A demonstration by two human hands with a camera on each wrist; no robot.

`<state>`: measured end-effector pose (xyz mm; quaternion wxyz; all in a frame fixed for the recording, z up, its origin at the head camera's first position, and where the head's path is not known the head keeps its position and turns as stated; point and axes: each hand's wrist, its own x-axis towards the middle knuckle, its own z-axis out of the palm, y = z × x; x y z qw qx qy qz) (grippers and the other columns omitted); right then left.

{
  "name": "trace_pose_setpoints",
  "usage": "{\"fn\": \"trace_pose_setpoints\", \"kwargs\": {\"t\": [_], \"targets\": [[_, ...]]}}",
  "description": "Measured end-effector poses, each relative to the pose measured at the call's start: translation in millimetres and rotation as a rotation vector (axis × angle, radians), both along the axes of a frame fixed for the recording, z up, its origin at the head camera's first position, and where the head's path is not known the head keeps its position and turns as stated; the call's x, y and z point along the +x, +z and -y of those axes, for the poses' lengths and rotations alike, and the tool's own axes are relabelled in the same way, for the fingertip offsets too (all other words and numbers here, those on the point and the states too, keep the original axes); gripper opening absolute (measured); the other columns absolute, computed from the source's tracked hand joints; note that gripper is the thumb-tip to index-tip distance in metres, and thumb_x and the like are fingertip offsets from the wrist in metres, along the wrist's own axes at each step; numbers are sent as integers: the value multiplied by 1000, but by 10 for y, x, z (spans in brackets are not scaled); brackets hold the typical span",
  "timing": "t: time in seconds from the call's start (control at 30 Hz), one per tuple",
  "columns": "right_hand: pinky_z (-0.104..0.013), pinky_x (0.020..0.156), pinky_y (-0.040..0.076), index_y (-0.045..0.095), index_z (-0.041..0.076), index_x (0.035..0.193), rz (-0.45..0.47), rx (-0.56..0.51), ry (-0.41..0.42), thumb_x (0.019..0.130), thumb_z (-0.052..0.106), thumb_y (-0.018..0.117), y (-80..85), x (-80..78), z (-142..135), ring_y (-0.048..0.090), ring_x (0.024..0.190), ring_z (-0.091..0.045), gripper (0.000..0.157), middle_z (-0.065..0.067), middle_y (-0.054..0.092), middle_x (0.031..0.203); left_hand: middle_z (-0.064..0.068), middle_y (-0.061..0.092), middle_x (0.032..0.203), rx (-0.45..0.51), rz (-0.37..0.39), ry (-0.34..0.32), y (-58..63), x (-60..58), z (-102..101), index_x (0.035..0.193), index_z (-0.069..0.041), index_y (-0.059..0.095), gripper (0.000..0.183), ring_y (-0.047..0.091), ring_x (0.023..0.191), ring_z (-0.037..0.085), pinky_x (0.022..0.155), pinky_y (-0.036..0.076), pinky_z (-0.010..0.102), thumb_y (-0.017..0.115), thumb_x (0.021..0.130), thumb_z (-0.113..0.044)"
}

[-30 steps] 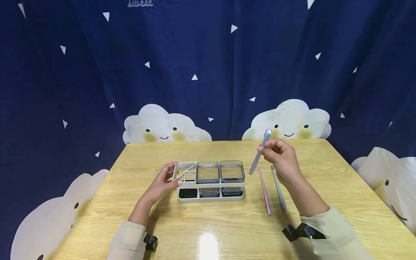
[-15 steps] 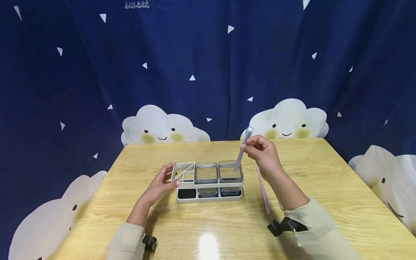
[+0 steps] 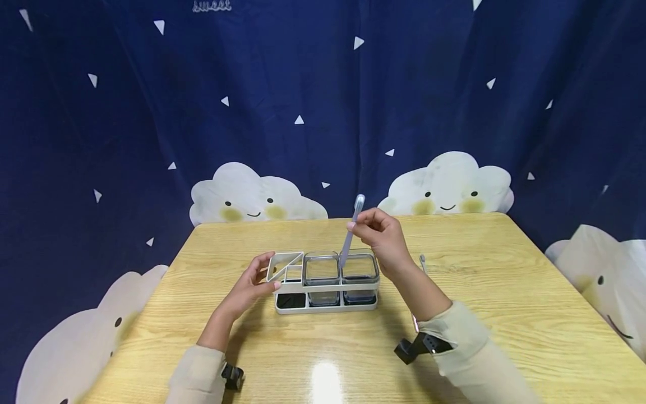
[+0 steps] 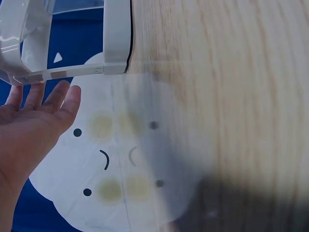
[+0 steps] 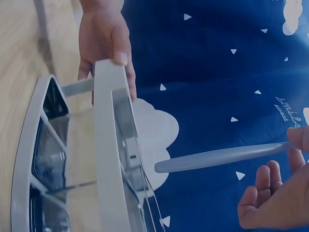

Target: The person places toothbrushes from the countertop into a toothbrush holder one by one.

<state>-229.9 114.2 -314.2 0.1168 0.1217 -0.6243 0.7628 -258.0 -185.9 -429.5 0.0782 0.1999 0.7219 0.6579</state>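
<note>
A white toothbrush holder (image 3: 291,287) stands on the table, with two clear square cups in it: a middle cup (image 3: 323,282) and a right cup (image 3: 360,282). Its left end is a divided section. My left hand (image 3: 251,284) grips that end, thumb in front and fingers behind. Between thumb and index finger, my right hand (image 3: 384,238) pinches a lavender toothbrush (image 3: 347,246), bristles up. The handle's lower end hangs around where the cups' rims meet; in the right wrist view the toothbrush (image 5: 217,158) is apart from the holder.
Right of the holder, a grey toothbrush (image 3: 423,261) and a pink toothbrush (image 3: 415,323) lie on the wooden table (image 3: 504,292), mostly hidden by my right forearm. A dark blue curtain (image 3: 272,84) with clouds hangs behind the table.
My right hand has carried the lavender toothbrush leftward, from right of the holder to above the cups. The left hand and the holder have stayed put.
</note>
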Motion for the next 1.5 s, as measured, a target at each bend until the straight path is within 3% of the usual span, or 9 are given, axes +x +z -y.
{"fn": "trace_pose_setpoints", "kwargs": {"t": [0.47,0.77,1.03,1.23,1.5], "targets": [[-23,57,33,59,15,80,43,-47,39,83,0,66,-38,-87,303,42,67,-10,17,2,52,74,26,30,138,-3,7,-10,-12,-11,0,142,-7,27,69,39,118,33,87,44,32,65,84,-3],[-36,70,37,60,16,78,99,-93,36,82,4,67,-66,-137,515,51,77,-14,14,-1,53,77,24,32,138,-9,1,15,-10,-11,18,142,-8,28,69,36,122,37,88,42,33,65,84,-2],[-34,68,36,60,14,79,112,-80,48,83,5,67,-119,-161,658,51,75,-12,12,-1,53,77,22,31,140,-6,17,1,-7,-8,13,142,-7,27,69,28,128,43,93,39,38,64,84,-2],[-33,66,38,60,12,82,101,-54,65,82,7,68,-214,-203,786,52,73,-11,9,0,54,75,22,31,140,-3,19,7,-7,-15,13,142,-7,27,69,30,128,42,94,38,41,64,84,-2],[-26,58,39,61,7,85,103,2,87,82,8,68,-368,-228,897,46,68,-11,8,0,55,76,21,33,137,12,18,7,-8,-6,0,142,-9,28,69,36,122,38,89,42,35,65,84,-3]]}}
